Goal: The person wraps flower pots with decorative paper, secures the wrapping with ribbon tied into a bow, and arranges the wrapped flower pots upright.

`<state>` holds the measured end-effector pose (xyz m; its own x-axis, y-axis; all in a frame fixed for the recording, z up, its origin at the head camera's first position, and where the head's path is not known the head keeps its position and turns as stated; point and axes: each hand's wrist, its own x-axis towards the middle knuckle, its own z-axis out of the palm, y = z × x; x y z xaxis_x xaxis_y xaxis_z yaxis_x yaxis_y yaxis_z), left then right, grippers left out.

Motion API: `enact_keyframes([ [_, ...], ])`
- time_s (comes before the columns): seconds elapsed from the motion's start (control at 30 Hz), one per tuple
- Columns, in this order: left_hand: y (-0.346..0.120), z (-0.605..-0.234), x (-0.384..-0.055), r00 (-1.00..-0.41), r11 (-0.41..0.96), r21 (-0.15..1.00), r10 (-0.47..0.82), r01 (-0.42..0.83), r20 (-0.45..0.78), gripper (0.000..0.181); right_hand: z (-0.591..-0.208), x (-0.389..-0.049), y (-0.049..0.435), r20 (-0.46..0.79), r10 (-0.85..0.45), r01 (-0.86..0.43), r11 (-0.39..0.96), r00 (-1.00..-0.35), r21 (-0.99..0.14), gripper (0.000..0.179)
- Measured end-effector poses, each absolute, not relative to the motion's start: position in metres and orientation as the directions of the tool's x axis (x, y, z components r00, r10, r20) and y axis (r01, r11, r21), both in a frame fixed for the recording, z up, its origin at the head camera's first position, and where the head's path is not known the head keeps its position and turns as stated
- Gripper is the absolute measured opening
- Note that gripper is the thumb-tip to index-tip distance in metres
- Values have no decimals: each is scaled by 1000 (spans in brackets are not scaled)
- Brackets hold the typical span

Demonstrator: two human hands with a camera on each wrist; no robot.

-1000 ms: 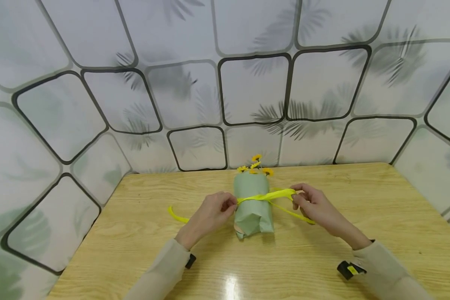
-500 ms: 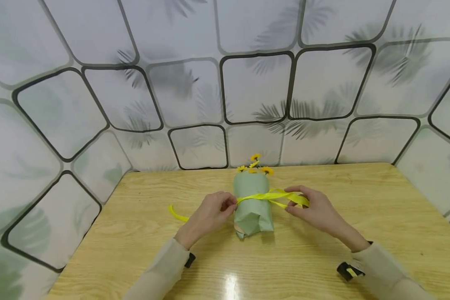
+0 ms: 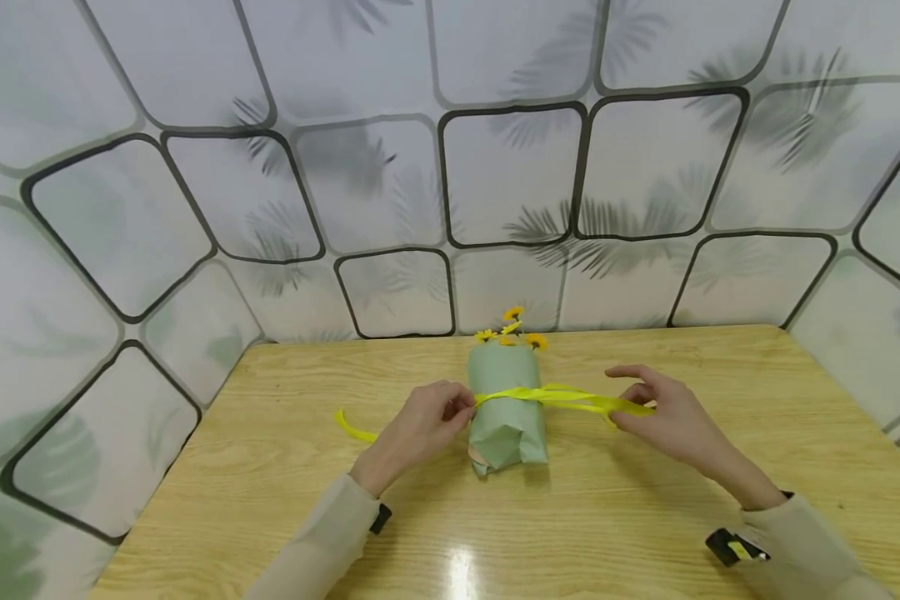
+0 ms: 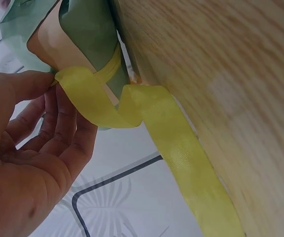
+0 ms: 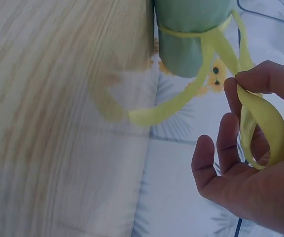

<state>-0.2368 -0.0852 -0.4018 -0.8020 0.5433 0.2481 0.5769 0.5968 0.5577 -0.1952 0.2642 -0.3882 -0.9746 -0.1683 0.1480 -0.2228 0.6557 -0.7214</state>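
Note:
A bouquet wrapped in green paper (image 3: 504, 437) lies on the table, yellow flowers (image 3: 513, 314) showing at its far end. Yellow ribbon (image 3: 521, 393) runs around its middle. My left hand (image 3: 420, 427) pinches the ribbon between thumb and forefinger at the wrap's left side; from there a twisted ribbon tail (image 4: 176, 133) runs away past the fingers. Right of the bouquet, my right hand (image 3: 667, 418) pinches a ribbon loop (image 5: 275, 116) between thumb and forefinger, other fingers spread. Another tail (image 5: 179, 101) hangs free beside it in the right wrist view.
The wooden table (image 3: 270, 500) reaches back to a patterned wall covering (image 3: 390, 192) just behind the flowers. A loose ribbon end (image 3: 354, 428) curls on the table left of my left hand. A black device (image 3: 735, 547) is strapped at my right wrist.
My right hand has moved right, away from the bouquet, drawing the ribbon out longer after regripping it. My left hand holds its place at the wrap's left side.

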Motion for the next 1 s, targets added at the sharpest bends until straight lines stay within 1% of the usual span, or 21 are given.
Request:
enact_keyframes([
  [0.13,-85,-401,-237,-806,599,563,541,569,239,7,-388,-193,277,151,-154,-216,676,-976,-705,49],
  [0.3,-85,-400,-236,-805,593,569,541,570,243,7,-388,-191,289,165,-127,-206,707,-978,-676,36],
  [0.47,-85,-399,-236,-802,593,562,541,577,253,6,-389,-188,297,139,-83,-156,716,-987,-681,25],
  [0.77,-85,-400,-236,-804,593,566,541,572,247,6,-388,-186,309,85,-29,-81,709,-996,-700,24],
  [0.9,-85,-401,-236,-806,593,569,540,570,243,6,-388,-185,316,67,-33,-72,671,-997,-738,24],
  [0.97,-85,-401,-236,-805,594,568,541,570,243,6,-390,-186,322,80,-45,-91,607,-996,-789,23],
  [1.0,-85,-401,-236,-805,595,565,540,571,245,6,-391,-187,324,92,-57,-108,552,-994,-827,23],
])
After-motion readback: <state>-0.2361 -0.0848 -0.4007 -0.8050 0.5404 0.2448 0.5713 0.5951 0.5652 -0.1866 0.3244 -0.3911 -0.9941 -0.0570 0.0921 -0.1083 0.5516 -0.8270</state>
